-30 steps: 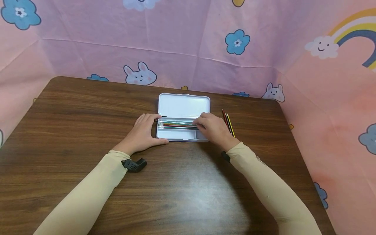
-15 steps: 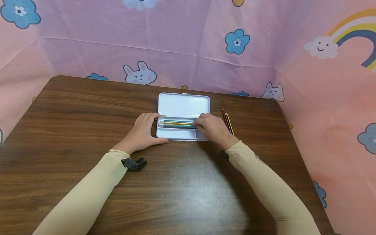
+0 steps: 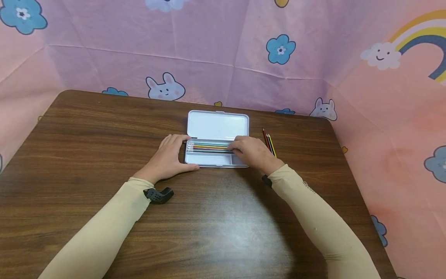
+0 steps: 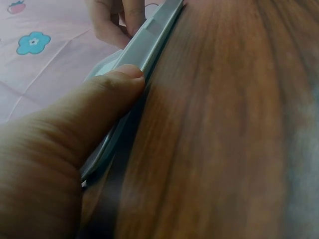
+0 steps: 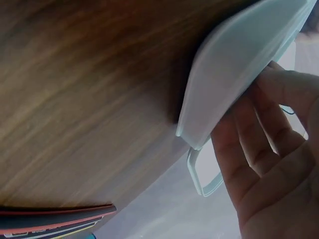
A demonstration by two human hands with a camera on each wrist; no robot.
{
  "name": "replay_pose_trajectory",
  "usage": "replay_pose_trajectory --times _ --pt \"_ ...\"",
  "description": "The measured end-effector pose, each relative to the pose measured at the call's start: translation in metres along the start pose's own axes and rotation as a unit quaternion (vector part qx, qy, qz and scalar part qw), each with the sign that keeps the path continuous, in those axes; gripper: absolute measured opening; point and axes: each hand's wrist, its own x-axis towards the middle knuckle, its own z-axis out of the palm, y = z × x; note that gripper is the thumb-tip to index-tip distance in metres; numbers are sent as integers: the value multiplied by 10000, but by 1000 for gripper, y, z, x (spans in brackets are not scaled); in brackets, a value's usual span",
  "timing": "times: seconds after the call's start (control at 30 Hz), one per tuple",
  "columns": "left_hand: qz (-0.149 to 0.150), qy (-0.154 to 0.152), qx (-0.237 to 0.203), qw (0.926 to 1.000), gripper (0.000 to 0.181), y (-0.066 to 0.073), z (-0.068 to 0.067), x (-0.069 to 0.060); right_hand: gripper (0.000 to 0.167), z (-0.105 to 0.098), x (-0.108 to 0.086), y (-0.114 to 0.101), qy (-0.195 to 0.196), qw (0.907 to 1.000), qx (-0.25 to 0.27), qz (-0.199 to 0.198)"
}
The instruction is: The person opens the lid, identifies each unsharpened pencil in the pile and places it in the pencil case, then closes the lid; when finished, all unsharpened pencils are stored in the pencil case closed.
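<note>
A white pencil case lies with its lid raised at the back. Several striped pencils lie side by side in its long rear compartment. My left hand grips the case's left end, thumb along the front wall and fingers at the rear corner. In the left wrist view, the thumb presses on the case's side. My right hand reaches down over the right ends of the pencils with bent fingers. In the right wrist view, the case wall hides its fingertips, so its hold is unclear.
Several loose pencils, red, black and yellow, lie on the table right of the case, partly behind the right hand. The brown wooden table reaches back to a patterned pink cloth.
Inside the case the pencils have shifted and turned, showing different coloured stripes. My right hand has barely moved above them; the left hand stays at the case's left end.
</note>
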Motion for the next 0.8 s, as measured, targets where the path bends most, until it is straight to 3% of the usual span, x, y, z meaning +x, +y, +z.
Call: replay_pose_trajectory --times 0.67,0.8 --pt "-13 6 73 10000 104 -2 3 0 22 0 -3 6 -89 9997 130 -172" --pt "-26 8 83 10000 104 -2 2 1 20 0 -4 8 173 9995 243 -32"
